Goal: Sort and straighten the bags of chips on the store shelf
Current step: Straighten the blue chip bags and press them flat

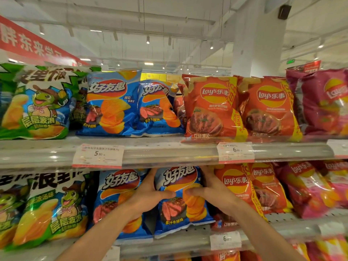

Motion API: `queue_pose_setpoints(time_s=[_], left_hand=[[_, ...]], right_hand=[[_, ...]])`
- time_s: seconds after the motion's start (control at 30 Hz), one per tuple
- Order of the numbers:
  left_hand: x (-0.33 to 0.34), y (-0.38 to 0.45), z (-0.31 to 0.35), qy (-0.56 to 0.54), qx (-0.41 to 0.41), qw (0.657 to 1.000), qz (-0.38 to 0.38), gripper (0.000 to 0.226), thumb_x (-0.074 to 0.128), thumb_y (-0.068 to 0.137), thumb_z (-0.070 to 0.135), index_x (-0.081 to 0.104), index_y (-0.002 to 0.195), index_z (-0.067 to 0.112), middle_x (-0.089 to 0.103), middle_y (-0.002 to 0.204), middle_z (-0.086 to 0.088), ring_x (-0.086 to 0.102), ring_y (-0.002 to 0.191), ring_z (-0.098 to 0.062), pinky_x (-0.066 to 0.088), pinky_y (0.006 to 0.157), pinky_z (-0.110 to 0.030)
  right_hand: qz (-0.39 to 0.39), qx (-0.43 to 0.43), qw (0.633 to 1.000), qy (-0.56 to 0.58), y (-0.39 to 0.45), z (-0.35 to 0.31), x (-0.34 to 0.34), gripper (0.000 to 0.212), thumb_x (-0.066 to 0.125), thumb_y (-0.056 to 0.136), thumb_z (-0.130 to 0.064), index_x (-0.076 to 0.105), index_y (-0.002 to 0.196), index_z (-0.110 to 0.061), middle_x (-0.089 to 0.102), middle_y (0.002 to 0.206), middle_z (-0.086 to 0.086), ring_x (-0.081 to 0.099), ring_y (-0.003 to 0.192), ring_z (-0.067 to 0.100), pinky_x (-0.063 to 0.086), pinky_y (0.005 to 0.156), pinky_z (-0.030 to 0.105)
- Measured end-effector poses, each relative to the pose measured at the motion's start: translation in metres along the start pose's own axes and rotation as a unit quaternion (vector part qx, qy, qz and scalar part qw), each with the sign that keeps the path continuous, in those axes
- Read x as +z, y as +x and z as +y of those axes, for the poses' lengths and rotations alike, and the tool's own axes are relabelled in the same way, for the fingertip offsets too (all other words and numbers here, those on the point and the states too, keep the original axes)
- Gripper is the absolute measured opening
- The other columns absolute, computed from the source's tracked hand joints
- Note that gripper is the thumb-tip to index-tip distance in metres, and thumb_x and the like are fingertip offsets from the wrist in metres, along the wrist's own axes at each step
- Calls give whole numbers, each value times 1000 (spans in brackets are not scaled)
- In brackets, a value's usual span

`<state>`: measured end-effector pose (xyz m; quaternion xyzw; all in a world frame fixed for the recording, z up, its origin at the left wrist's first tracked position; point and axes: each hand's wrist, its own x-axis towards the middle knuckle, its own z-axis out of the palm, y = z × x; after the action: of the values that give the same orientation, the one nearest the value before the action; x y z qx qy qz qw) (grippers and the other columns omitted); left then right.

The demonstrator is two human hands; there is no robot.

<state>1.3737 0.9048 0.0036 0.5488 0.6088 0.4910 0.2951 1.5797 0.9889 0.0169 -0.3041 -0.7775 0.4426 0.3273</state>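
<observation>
Beneath the clear shelf rail, left hand and right hand grasp the glossy blue foil chip bag; best seated upright, squared against its twin.

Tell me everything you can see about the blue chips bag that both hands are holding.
The blue chips bag is glossy, crinkled foil with white lettering, ridged orange chips and sliced steak printed on it. It stands upright on the lower shelf, between another blue bag and a red Lay's bag. The left hand and right hand grip its sides, thumbs pressing its front.
</observation>
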Motion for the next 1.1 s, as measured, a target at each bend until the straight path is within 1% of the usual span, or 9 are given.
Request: queue_pose_setpoints(time_s=[0.2, 0.3, 0.37, 0.43, 0.53, 0.63, 0.7, 0.9, 1.1], left_hand=[[-1, -1, 1, 28, 15, 999, 3, 97, 91, 67, 16, 34, 141, 40, 56, 135, 13, 53, 125, -10, 45, 103, -27], [1, -4, -2, 60, 57, 997, 3, 99, 89, 70, 21, 26, 141, 51, 48, 143, 14, 47, 132, -8, 42, 108, -28], [2, -12, -1, 109, 112, 987, 23, 98, 86, 75, 30, 21, 143, 57, 38, 149, 17, 39, 137, -5, 39, 112, -29], [-3, -25, -3, 204, 161, 963, 73, 90, 75, 84, 42, 14, 149, 54, 29, 154, 14, 34, 138, -5, 39, 112, -32], [-21, -40, -18, 414, 228, 860, 190, 67, 49, 94, 53, 27, 154, 34, 40, 146, -2, 45, 129, -22, 49, 101, -40], [-32, -46, -37, 496, 201, 813, 229, 60, 39, 95, 53, 44, 147, 23, 49, 143, -10, 47, 128, -33, 41, 104, -48], [-34, -47, -50, 531, 172, 797, 229, 61, 36, 96, 53, 49, 144, 20, 45, 149, -12, 42, 136, -36, 32, 111, -52], [-38, -43, -65, 561, 127, 792, 204, 64, 29, 98, 57, 45, 148, 19, 37, 157, -13, 34, 144, -35, 27, 115, -59], [-35, -42, -68, 564, 113, 792, 206, 64, 28, 100, 57, 41, 151, 20, 33, 160, -12, 29, 148, -33, 18, 118, -57]], right_hand=[[-9, 4, 1000, -24, 1, 1, 2, 88, 81, 74, -3, 39, 140, -42, 57, 126, -23, 56, 108, -12, 48, 87, 10], [-1, -3, 999, -37, 0, 0, 5, 86, 79, 76, -3, 36, 138, -44, 53, 132, -18, 54, 112, -8, 49, 84, 10], [9, -18, 997, -76, 0, 0, 8, 86, 76, 77, -6, 32, 138, -47, 43, 141, -10, 49, 123, -1, 48, 94, 16], [28, -41, 989, -142, 0, 2, 11, 87, 74, 78, -12, 29, 146, -43, 21, 153, -9, 30, 141, 12, 36, 113, 25], [114, -93, 946, -289, -8, 6, 25, 77, 65, 87, -29, 25, 152, -33, 8, 157, -2, 15, 147, 25, 21, 121, 36], [153, -156, 870, -443, -13, 6, 54, 67, 37, 97, -56, 20, 155, -30, 13, 161, 7, 7, 149, 29, 15, 122, 50], [136, -182, 845, -484, -6, 10, 73, 68, 25, 97, -64, 19, 156, -31, 13, 164, 6, 5, 152, 27, 9, 121, 56], [143, -106, 841, -511, 3, 35, 108, 68, 24, 99, -63, 28, 155, -25, 26, 161, 13, 20, 149, 34, 17, 115, 65], [176, -72, 844, -501, 3, 36, 120, 68, 23, 98, -62, 31, 154, -23, 23, 161, 15, 17, 150, 34, 18, 114, 66]])
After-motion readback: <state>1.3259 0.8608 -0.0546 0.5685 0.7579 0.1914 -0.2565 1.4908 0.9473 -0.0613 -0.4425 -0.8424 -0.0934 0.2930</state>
